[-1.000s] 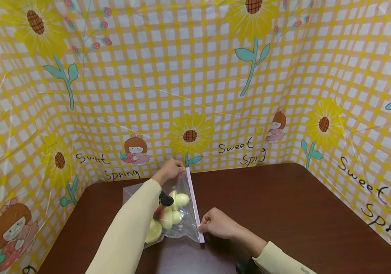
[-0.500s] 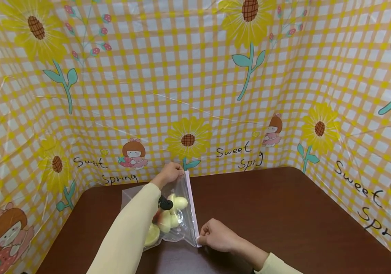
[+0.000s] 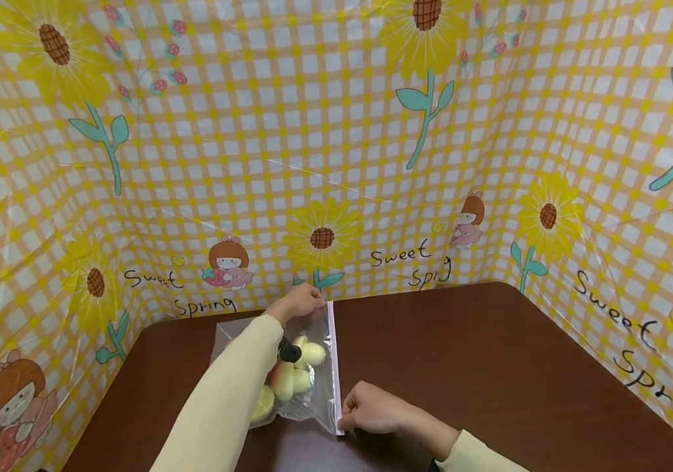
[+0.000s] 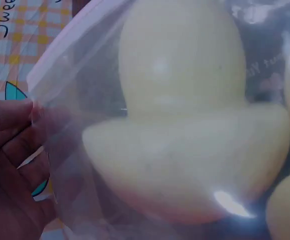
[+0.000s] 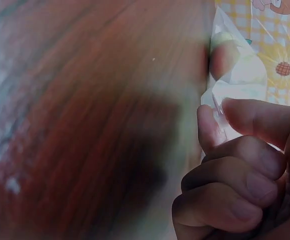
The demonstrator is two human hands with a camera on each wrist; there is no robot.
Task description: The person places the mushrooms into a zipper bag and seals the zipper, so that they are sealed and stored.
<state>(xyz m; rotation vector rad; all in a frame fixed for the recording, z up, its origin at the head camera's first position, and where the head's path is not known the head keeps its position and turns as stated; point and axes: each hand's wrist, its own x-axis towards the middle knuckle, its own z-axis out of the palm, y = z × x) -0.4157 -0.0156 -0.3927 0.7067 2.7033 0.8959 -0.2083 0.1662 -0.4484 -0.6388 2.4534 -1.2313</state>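
Note:
A clear zip bag with a pale pink-white closure strip lies on the brown table. Its far corner is pinched by my left hand. At the near end of the strip, my right hand pinches the other corner between thumb and forefinger, other fingers curled. Inside the bag are several pale yellow rounded pieces, some with reddish skin, and a round yellow slice like lemon. The left wrist view shows a smooth oval piece against a half-round piece with a reddish underside. My left sleeve hides part of the bag.
The dark brown table extends to the right of the bag. A yellow checked cloth with sunflowers stands upright around its back and sides. A small black device sits at my left wrist.
The view has shifted slightly. My left hand has come a little nearer and right, and my right hand lower with its corner; the strip stands straighter. Both hands keep their pinch.

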